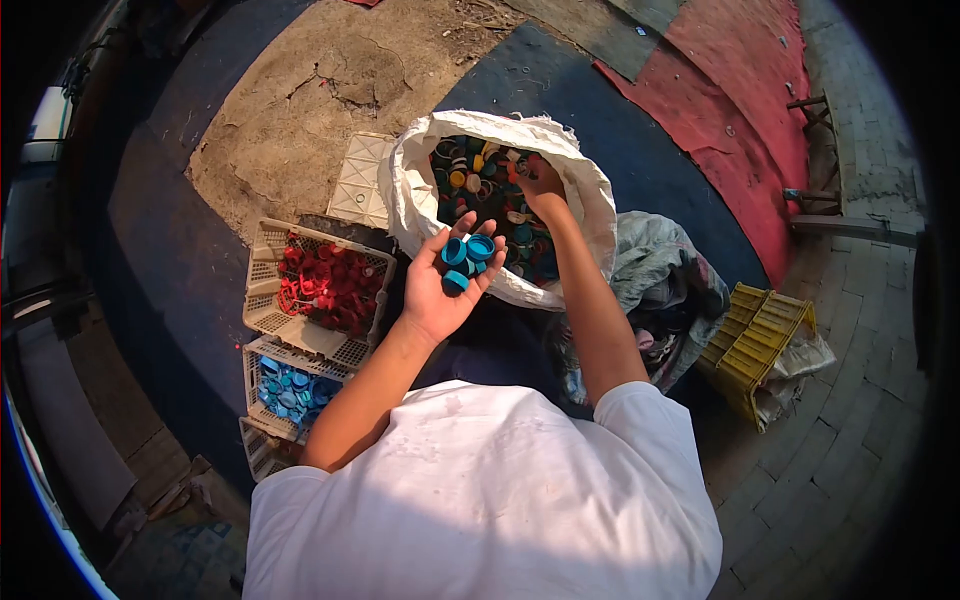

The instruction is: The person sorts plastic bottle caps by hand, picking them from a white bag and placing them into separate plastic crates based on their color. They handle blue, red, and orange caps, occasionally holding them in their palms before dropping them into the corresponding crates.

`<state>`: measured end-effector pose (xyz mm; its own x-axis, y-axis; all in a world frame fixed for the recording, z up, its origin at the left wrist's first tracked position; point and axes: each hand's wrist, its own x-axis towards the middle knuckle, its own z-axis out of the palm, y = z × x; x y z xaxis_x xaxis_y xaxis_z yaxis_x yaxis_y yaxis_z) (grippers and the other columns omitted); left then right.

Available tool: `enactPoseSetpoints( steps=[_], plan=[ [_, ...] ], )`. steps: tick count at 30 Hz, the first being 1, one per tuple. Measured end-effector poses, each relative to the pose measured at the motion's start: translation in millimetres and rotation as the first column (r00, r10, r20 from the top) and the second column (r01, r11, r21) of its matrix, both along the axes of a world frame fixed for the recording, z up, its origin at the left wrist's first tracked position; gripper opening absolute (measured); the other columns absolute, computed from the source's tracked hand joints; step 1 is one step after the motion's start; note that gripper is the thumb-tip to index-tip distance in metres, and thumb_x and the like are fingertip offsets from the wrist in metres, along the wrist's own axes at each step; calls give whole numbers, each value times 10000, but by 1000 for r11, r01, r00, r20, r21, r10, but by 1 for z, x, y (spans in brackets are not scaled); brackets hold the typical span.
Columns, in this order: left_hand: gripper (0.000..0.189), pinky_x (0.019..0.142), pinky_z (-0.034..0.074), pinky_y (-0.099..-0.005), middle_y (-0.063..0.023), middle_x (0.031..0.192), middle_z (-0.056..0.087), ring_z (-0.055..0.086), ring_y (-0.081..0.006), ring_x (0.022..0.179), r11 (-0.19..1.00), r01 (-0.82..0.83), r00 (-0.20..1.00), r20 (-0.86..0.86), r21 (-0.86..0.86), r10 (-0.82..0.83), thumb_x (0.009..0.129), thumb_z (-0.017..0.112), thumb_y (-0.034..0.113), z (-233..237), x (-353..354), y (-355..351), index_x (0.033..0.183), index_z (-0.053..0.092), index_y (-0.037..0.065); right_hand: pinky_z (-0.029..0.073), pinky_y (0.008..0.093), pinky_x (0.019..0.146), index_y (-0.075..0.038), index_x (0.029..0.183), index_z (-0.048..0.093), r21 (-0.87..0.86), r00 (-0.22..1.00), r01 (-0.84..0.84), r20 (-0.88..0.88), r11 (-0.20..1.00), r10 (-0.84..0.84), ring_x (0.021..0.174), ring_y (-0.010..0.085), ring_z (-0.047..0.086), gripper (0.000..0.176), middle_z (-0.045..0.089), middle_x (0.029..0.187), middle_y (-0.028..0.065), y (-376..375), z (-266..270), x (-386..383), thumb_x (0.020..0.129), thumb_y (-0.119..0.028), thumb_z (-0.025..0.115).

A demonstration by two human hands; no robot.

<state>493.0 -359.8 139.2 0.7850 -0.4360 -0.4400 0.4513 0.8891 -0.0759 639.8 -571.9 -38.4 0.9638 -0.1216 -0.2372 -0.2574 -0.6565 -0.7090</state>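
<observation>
Left hand (447, 285) palm up, fingers loosely cupped, cradling several blue caps (466, 256) just in front of the white sack (420, 200). Right hand (540, 180) reaches down inside the sack, fingers closed among the mixed caps (480, 175); what it grips, cannot tell. To the left, a basket of red caps (325, 285), then a basket of blue caps (290, 385). Yellow crate (765, 335) on the right.

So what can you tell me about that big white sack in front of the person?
The white sack looks like woven plastic, crumpled, with its mouth rolled open and facing up. It stands on the ground, filled with mixed bottle caps of many colours. The right hand reaches inside among them; the left hand, palm up, carries blue caps by its near rim.
</observation>
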Motion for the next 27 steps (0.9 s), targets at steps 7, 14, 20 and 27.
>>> enactPoseSetpoints(
  steps=[7, 14, 20, 27],
  plan=[
    [350, 1097, 487, -479, -178, 1367, 563, 564, -349, 1236, 999, -37, 999, -35, 20, 38, 1032, 529, 270, 5, -20, 10, 1311, 575, 64, 413, 444, 1086, -84, 1283, 633, -29, 983, -179, 24, 983, 179, 1248, 366, 568, 385, 648, 1299, 155, 27, -35, 65, 924, -197, 548],
    [354, 1085, 496, -474, -191, 1354, 566, 568, -354, 1230, 996, -71, 996, -44, 55, 74, 1035, 520, 277, 4, -24, 19, 1304, 577, 53, 499, 428, 961, -143, 1190, 697, -385, 741, -19, 614, 923, 272, 1075, 312, 673, 284, 721, 1125, 101, 37, -67, 79, 944, -195, 564],
    [349, 1082, 500, -474, -185, 1353, 568, 577, -347, 1220, 995, -45, 997, -65, 84, 51, 1038, 515, 281, 3, -19, 20, 1293, 584, 53, 496, 417, 945, -155, 1190, 702, -391, 724, 15, 639, 920, 260, 1060, 308, 678, 284, 725, 1115, 74, 32, -79, 83, 945, -177, 560],
    [339, 1081, 497, -481, -173, 1354, 571, 564, -350, 1234, 998, -37, 998, -46, 53, 40, 1034, 523, 271, -1, -16, 19, 1290, 585, 57, 493, 449, 980, -93, 1228, 670, -296, 915, 33, 394, 955, 90, 1113, 381, 646, 424, 688, 1229, 143, 26, -35, 43, 845, -269, 618]
  ],
)
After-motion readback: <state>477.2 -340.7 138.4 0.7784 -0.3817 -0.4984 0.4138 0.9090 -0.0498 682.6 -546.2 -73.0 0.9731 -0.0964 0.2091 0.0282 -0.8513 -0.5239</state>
